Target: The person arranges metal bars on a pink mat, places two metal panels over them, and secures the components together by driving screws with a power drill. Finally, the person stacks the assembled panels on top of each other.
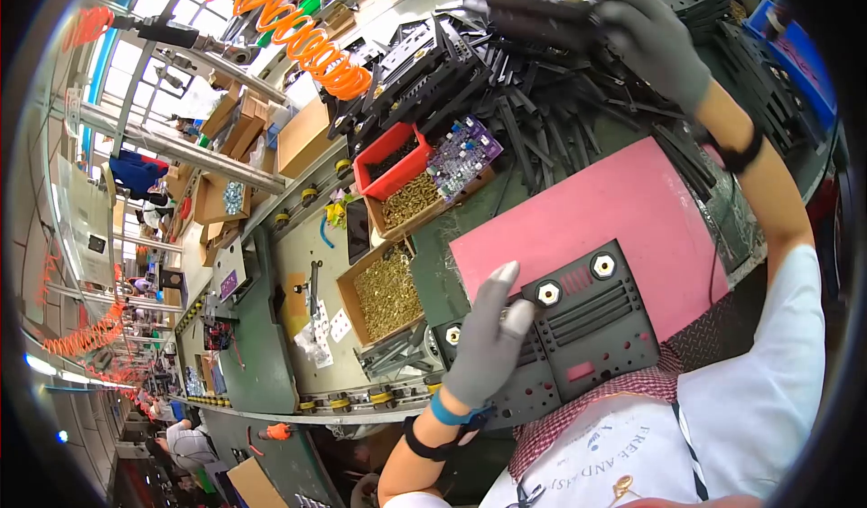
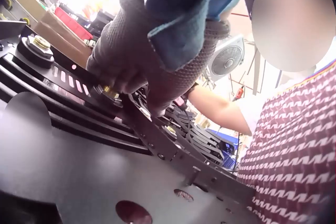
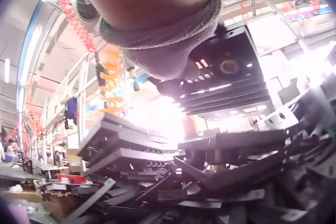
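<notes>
Hands gloved (grey): left hand (image 1: 488, 345) flat on vented panel (image 1: 601, 327), right hand (image 1: 655, 38) gripping dark plate (image 1: 533, 11).

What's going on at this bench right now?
A person in grey gloves is working with black vented panels. Their left hand rests on a flat panel lying on a pink mat. Their right hand reaches up and grips a second panel at the heap of parts.
</notes>
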{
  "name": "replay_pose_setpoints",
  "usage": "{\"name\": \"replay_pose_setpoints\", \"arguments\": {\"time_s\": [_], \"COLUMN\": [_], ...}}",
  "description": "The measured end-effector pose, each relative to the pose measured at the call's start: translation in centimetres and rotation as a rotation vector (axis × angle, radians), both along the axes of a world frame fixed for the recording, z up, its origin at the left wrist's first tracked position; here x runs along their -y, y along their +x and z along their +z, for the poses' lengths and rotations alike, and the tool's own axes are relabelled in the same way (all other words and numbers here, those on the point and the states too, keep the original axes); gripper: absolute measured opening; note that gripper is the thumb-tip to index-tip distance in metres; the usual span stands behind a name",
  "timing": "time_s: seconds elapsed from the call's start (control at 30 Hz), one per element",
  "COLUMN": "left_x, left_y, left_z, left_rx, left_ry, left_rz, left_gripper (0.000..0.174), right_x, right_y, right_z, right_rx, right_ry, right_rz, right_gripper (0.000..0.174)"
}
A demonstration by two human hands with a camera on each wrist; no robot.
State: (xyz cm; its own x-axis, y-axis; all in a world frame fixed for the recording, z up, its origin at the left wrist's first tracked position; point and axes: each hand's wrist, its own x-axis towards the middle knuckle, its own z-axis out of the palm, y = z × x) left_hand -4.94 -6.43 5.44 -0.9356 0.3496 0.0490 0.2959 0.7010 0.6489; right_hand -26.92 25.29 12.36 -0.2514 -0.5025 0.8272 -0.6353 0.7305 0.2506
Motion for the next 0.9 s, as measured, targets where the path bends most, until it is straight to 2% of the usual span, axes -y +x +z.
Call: {"name": "replay_pose_setpoints", "arguments": {"time_s": [0.07,0.1,0.13,0.2,0.23,0.27,0.33,0.37,0.4,0.47,0.5,0.53,0.6,0.63,0.67,0.7,0.73,0.77,0.8,0.87,0.9], "left_x": [-0.8,-0.4,-0.8,-1.6,-0.6,-0.5,-0.5,0.1,-0.6,-3.5,-5.5,-7.1,-9.6,-10.3,-11.5,-12.9,-13.9,-14.1,-13.9,-13.1,-11.5], "left_y": [-0.8,-1.2,-1.7,-2.4,-2.6,-1.9,-0.5,-0.5,0.3,2.4,2.8,3.0,3.1,3.2,3.6,4.2,4.5,4.4,4.6,5.2,5.9], "left_z": [2.1,3.6,4.3,5.1,3.6,3.2,2.6,2.5,2.3,2.7,3.5,3.4,2.8,1.8,1.7,2.1,2.1,1.1,0.7,0.8,2.2], "left_rx": [0.786,0.92,0.922,0.953,1.181,1.19,0.927,1.057,1.068,1.082,1.253,1.265,1.154,1.091,1.096,1.09,1.081,1.026,1.033,1.06,1.249], "left_ry": [1.112,1.307,1.305,1.823,1.774,1.773,1.209,1.042,1.039,0.983,1.2,1.203,1.202,1.068,1.076,1.06,1.042,0.943,0.947,0.953,0.799], "left_rz": [0.324,0.309,0.303,-0.191,-0.252,-0.255,-0.289,-0.167,-0.169,0.076,0.162,0.166,0.03,0.033,0.043,0.129,0.211,0.06,0.067,-0.244,-0.089], "left_gripper": [0.069,0.08,0.08,0.088,0.09,0.09,0.081,0.06,0.06,0.046,0.038,0.038,0.044,0.046,0.046,0.041,0.037,0.051,0.051,0.071,0.084], "right_x": [-0.9,-2.1,-3.4,-4.6,-4.5,-4.5,-5.3,-5.7,-6.8,-6.5,-7.9,-9.3,-10.6,-10.6,-10.8,-11.6,-10.5,-10.5,-10.6,-11.4,-11.7], "right_y": [5.7,8.5,11.0,14.4,17.1,19.2,20.7,21.4,21.2,21.2,20.3,19.0,18.0,17.3,16.5,15.4,14.8,14.1,13.4,12.3,11.7], "right_z": [-0.1,-0.3,-0.8,-4.3,-4.8,-5.3,-6.3,-5.8,-5.9,-4.0,-5.2,-7.0,-4.6,-4.6,-4.7,-5.9,-5.1,-5.7,-6.5,-7.0,-7.4], "right_rx": [-0.095,0.102,0.298,0.194,0.259,0.325,0.432,0.493,0.685,0.972,1.502,1.469,2.184,2.196,2.204,2.089,1.927,1.967,2.008,2.13,2.239], "right_ry": [-0.018,-0.047,-0.077,-0.015,-0.021,-0.028,-0.027,0.026,-0.047,-0.323,-0.806,-0.792,-1.495,-1.44,-1.383,-0.869,-0.438,-0.368,-0.3,-0.262,-0.223], "right_rz": [0.084,0.223,0.36,0.589,0.571,0.552,0.627,0.527,0.458,0.325,0.216,0.229,0.425,0.538,0.65,0.502,0.268,0.285,0.302,0.301,0.305], "right_gripper": [0.012,0.015,0.018,0.024,0.026,0.028,0.024,0.02,0.026,0.042,0.048,0.051,0.053,0.058,0.063,0.076,0.076,0.074,0.071,0.07,0.068]}}
